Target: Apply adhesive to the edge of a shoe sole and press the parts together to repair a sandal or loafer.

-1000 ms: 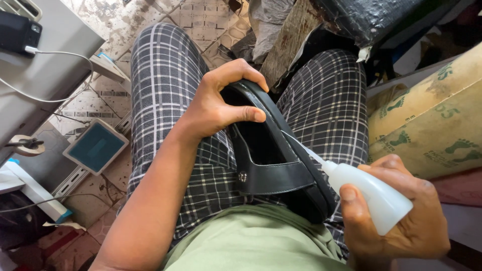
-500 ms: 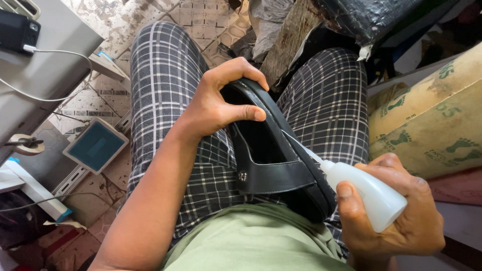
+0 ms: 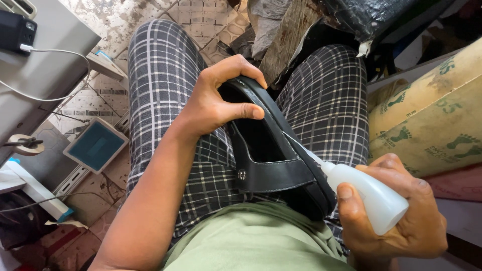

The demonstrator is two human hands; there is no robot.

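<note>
The black sandal (image 3: pixel 273 155) lies across the person's lap, propped on the checked trousers (image 3: pixel 165 75) with its toe end pointing up and away toward the tiled floor (image 3: pixel 201 15). The left hand (image 3: pixel 221 100) grasps it near that far end — fingers curled over the sole's edge, thumb pressed inside the footbed. The right hand (image 3: pixel 396 216) is wrapped around a small white squeeze bottle (image 3: pixel 366 193), thumb on its side, and the thin nozzle (image 3: pixel 304 150) is laid against the sandal's right rim, just above the strap. To the right sits a tan cardboard box (image 3: pixel 432 120); to the left, a grey device with a cable (image 3: pixel 40 65) and a small blue-faced panel (image 3: pixel 95 145) on the floor. The risks here look plain: too hard a squeeze could flood the seam and send liquid running down the sole onto the trousers or the green shirt (image 3: pixel 256 241) below. The nozzle tip could also slip off the narrow rim, since the sandal is steadied at only one end — a twist in the left grip would shift the line of contact. The left thumb sits near enough that stray liquid might reach it.
</note>
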